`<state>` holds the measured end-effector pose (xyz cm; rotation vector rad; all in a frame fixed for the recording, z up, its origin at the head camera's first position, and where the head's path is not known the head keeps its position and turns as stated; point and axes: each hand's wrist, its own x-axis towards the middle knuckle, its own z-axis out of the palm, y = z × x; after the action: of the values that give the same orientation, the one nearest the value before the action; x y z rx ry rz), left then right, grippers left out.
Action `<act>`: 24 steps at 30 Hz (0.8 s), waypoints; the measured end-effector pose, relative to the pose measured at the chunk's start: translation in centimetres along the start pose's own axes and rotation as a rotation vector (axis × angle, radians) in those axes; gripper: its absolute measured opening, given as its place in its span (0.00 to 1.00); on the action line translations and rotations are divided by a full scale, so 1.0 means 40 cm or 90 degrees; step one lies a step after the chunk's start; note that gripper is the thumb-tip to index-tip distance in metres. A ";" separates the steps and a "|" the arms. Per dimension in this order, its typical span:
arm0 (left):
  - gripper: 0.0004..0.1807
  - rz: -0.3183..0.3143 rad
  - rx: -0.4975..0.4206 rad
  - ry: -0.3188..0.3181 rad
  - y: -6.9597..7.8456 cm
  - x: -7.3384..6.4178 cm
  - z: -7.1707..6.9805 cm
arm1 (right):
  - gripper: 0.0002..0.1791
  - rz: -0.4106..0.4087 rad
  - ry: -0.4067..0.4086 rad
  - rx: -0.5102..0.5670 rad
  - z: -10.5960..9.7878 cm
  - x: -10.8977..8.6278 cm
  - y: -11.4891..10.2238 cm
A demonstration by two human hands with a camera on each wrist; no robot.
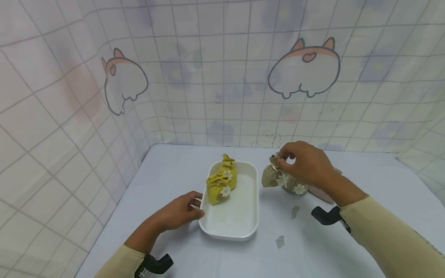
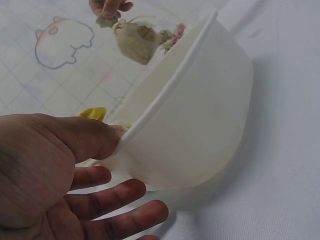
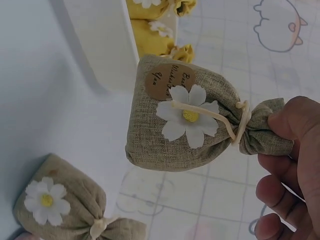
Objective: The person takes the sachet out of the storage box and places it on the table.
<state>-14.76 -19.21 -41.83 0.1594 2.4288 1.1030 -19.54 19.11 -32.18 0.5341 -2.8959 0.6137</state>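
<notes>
My right hand [image 1: 307,162] pinches the gathered neck of a beige cloth pouch [image 3: 175,115], which has a white flower, a round brown label and a cord tie. The pouch hangs just right of the white tray [image 1: 229,227]. A second beige pouch [image 3: 62,200] with a flower lies on the table below that hand. At the tray's left side, my left hand [image 2: 65,165] has its thumb at the rim and its fingers along the outer wall, holding it. Inside the tray, two mustard-yellow pouches [image 1: 217,189] with white flowers stand along the left wall.
Partly hidden behind the right forearm is a pink item [image 1: 321,194] on the white-covered table [image 1: 180,255]. Two small grey patches [image 1: 294,211] show right of the tray. A checked curtain [image 1: 222,77] with cartoon prints encloses the table's back and sides.
</notes>
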 end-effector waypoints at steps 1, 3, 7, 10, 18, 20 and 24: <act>0.29 0.001 0.000 0.000 0.000 0.000 0.000 | 0.12 0.002 0.001 0.001 -0.004 -0.004 0.003; 0.29 -0.001 0.002 0.001 0.001 -0.001 0.001 | 0.12 0.008 0.002 -0.002 -0.011 -0.011 0.009; 0.29 -0.003 0.004 0.001 0.005 -0.004 0.000 | 0.13 0.019 0.005 -0.005 -0.025 -0.024 0.022; 0.29 -0.004 0.007 0.004 0.009 -0.004 -0.003 | 0.13 0.024 0.009 -0.013 -0.032 -0.030 0.033; 0.30 -0.011 0.007 0.002 0.006 -0.001 -0.001 | 0.14 0.028 0.009 -0.037 -0.053 -0.051 0.062; 0.30 -0.012 0.007 0.001 0.004 0.001 -0.001 | 0.13 0.028 0.017 -0.043 -0.059 -0.057 0.069; 0.30 -0.010 0.005 0.001 0.000 0.005 -0.003 | 0.12 0.028 0.033 -0.050 -0.074 -0.067 0.080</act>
<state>-14.99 -19.24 -41.85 0.1422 2.4312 1.0876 -18.06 23.93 -31.19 0.4388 -2.8761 0.5095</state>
